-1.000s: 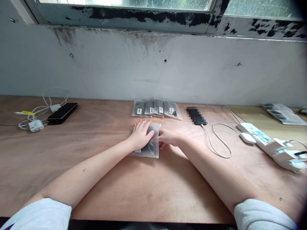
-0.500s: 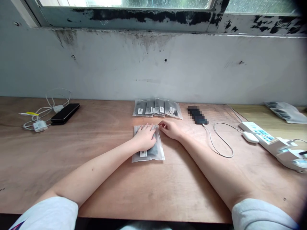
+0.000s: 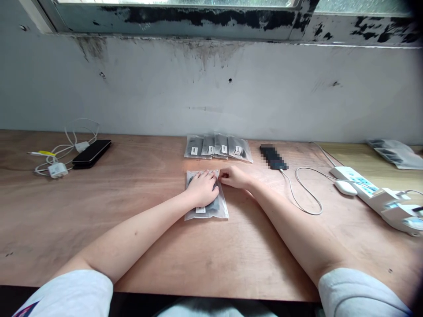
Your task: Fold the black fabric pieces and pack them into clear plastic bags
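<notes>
Daylight enters through the window (image 3: 178, 2) at the top, its glass nearly washed white, and I record moderate, diffuse light on the grey wall (image 3: 148, 88) and a faint sheen on the wooden tabletop (image 3: 148, 264). A soft shadow lies on the wood beside my right forearm (image 3: 287, 215); pale highlights mark the translucent zip bag (image 3: 222, 209) under my left hand (image 3: 202, 189). Right-hand corners darken, my sleeves look stretched, and the phone (image 3: 273, 157) is pixelated.

Left hand (image 3: 203, 190) lies palm-down, fingers (image 3: 206, 174) forward; right hand (image 3: 235, 177) curls beside it.
</notes>
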Tool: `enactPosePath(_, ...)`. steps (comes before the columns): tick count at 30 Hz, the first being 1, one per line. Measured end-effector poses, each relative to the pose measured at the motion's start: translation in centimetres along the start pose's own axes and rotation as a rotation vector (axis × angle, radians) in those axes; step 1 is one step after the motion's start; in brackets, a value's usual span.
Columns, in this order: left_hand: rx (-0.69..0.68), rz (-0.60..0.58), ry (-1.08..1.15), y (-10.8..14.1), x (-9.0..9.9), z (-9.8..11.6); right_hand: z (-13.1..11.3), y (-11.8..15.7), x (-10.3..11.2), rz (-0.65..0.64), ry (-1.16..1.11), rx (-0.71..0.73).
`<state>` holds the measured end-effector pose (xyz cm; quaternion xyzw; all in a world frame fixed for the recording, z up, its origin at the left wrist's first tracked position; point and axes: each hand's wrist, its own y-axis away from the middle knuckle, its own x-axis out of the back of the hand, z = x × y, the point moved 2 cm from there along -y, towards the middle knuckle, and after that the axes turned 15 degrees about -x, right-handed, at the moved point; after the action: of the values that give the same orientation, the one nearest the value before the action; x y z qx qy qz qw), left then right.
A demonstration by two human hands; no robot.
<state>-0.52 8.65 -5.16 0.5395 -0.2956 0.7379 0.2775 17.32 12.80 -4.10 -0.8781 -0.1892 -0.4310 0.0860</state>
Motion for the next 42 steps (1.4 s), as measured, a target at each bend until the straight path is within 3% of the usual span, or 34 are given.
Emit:
enactPosePath(6,0.006,-0.034,-0.04,0.1,0.1,-0.1,0.3,0.9,-0.3,-0.301,-0.037,0.074)
enactPosePath(8,0.009,-0.035,-0.056,0.2,0.1,-0.3,0.3,1.1,-0.5,-0.196,-0.001,0.096)
enactPosePath(11,0.004,-0.019,-0.08,0.3,0.0,-0.6,0.3,1.2,-0.6,0.156,0.106,0.121)
enactPosePath(13,0.002,-0.002,-0.089,0.3,0.1,-0.8,0.6,1.1,-0.8,0.265,0.184,0.112)
enactPosePath(22,0.013,0.024,-0.074,0.3,0.2,-1.1,1.9,0.4,-0.8,-0.084,0.27,0.011)
enactPosePath(31,0.014,0.005,-0.075,0.2,0.0,-1.3,-0.6,2.0,-0.9,-0.204,0.297,0.017)
enactPosePath(42,0.021,0.034,-0.049,0.2,-0.1,-1.6,-1.5,2.4,-1.9,-0.311,0.389,-0.015)
